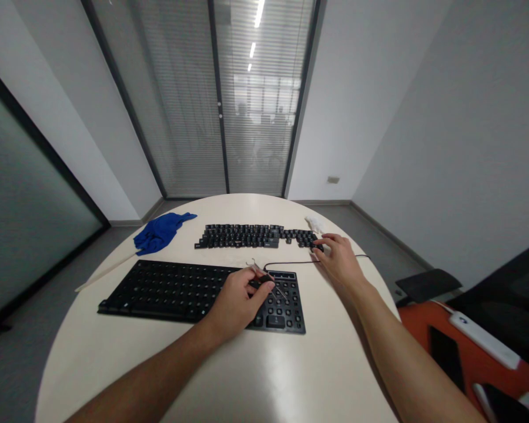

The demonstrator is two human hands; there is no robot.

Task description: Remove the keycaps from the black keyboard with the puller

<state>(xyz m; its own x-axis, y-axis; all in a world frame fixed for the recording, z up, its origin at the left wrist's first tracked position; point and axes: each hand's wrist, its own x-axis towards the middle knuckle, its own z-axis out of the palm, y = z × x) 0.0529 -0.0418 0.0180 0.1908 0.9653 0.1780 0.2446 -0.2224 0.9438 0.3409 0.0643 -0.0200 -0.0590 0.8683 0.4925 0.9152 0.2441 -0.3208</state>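
A black keyboard base [167, 291] lies across the table, most of its keycaps off and a few left near its right end. Over that end is my left hand [240, 296], closed around a wire keycap puller [281, 292] with thin metal loops. Behind the keyboard, loose black keycaps [242, 236] stand in rows like the key layout. My right hand [341, 261] is at the right end of these rows, thumb and fingertips closed about a black keycap [318, 247]. Whether that keycap is lifted or resting on the table cannot be made out.
A blue cloth [158, 233] with a pale stick [106, 271] lies at the left of the round table [273, 376]. White crumpled tissue [314, 224] is at the back right. The keyboard's cable [291, 262] runs right under my right hand. An orange chair seat [427, 335] holds a phone and a white power strip.
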